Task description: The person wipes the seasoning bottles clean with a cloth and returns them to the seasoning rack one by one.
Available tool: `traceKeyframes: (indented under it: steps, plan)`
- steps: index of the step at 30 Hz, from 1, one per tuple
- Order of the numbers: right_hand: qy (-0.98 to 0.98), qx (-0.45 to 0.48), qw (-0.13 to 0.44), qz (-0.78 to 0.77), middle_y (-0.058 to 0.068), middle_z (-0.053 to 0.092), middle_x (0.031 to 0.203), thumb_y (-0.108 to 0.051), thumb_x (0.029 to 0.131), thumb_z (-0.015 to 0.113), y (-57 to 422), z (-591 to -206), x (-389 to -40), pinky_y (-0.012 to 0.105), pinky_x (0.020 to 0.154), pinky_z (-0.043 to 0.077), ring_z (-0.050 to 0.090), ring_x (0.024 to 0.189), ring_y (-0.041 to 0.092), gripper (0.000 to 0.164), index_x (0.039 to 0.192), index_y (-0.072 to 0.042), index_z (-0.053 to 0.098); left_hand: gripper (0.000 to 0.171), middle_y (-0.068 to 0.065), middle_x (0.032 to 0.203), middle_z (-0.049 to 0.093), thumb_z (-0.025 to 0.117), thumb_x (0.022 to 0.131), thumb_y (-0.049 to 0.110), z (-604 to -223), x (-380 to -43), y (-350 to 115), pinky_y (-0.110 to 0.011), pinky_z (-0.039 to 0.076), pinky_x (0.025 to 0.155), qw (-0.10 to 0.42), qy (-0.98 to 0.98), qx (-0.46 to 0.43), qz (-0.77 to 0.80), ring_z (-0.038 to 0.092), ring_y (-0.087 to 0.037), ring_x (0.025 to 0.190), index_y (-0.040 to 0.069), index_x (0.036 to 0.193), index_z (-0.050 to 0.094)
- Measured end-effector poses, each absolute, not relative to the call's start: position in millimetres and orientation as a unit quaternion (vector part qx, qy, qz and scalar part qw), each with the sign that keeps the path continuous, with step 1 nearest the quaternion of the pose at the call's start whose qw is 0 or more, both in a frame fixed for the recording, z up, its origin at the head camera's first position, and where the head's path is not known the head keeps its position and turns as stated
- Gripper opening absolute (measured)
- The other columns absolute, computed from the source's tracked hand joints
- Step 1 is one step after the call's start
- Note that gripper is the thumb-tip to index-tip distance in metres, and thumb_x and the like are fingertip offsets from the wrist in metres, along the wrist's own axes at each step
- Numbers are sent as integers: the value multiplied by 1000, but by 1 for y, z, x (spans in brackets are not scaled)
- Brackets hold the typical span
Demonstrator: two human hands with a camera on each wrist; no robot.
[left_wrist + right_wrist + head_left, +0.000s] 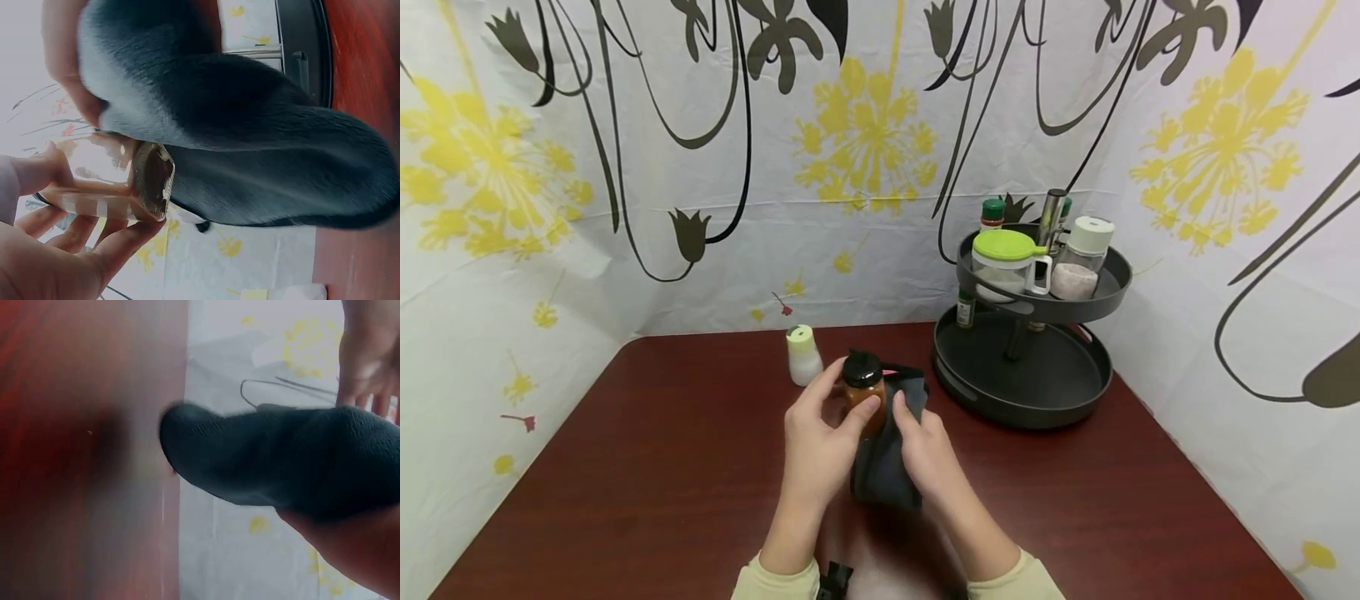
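Observation:
My left hand grips a small glass spice jar with a black lid and brown-orange contents, thumb in front and fingers round the far side. In the left wrist view the jar shows its clear glass base beside the cloth. A dark grey cloth hangs folded from my right hand, which holds it against the jar's right side. The right wrist view shows the cloth drooping over the table; the jar is hidden there.
Behind my left hand stands a shaker with a pale green lid. At the back right, a two-tier black turntable rack carries a green-lidded pot, a white-lidded jar and small bottles on its upper tier. Patterned sheeting borders the dark red table.

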State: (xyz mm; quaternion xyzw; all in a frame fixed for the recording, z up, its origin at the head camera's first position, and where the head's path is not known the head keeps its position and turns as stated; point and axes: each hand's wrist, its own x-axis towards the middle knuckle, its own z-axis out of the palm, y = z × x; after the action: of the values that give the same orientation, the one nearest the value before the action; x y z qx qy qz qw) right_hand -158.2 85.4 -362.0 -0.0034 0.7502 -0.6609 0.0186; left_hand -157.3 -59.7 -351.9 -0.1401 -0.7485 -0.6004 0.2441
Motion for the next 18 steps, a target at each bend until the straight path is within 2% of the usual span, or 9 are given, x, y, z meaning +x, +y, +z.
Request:
traceKeyframes:
  steps: [3,6,8,13,15,18]
  plan:
    - [744,-11,18,-667,8,69,110,-63,98,37,89,-353,-162,32,92,47,63,98,17,64,122,-11,65,50,4,115,67,78,83,18,-355,-159,-57,-38,57,84,235,-756,-137,-596,66,-11,102,28,130,61]
    - [722,-42,-25,-690,6,62,126,-60,100,37,91,-338,-157,36,103,42,57,116,17,61,132,-12,57,50,5,114,66,78,83,18,-361,-160,-54,-40,57,84,222,-763,-136,-592,66,-13,101,27,130,61]
    - [710,-66,-66,-698,6,59,130,-55,101,39,89,-330,-150,36,104,41,53,120,17,57,135,-11,54,50,4,114,66,78,83,17,-364,-160,-52,-39,57,84,223,-761,-139,-594,66,-14,101,27,130,61]
    - [712,-115,-137,-679,9,62,125,-37,105,42,81,-335,-136,24,95,47,57,113,17,44,134,-6,55,51,1,113,66,77,84,11,-365,-162,-49,-33,58,82,251,-738,-144,-610,67,-15,101,26,130,60]
    - [719,-114,-141,-671,9,64,121,-34,106,41,81,-343,-136,22,91,49,60,108,15,41,132,-6,57,51,1,114,66,76,85,12,-363,-161,-49,-32,58,83,262,-728,-147,-616,67,-13,101,27,130,60]
    - [738,-84,-113,-660,9,66,113,-41,105,40,83,-353,-140,25,87,50,61,100,15,44,124,-8,62,50,-3,114,67,76,85,9,-352,-155,-50,-37,58,84,271,-723,-144,-620,67,-15,103,20,131,61]
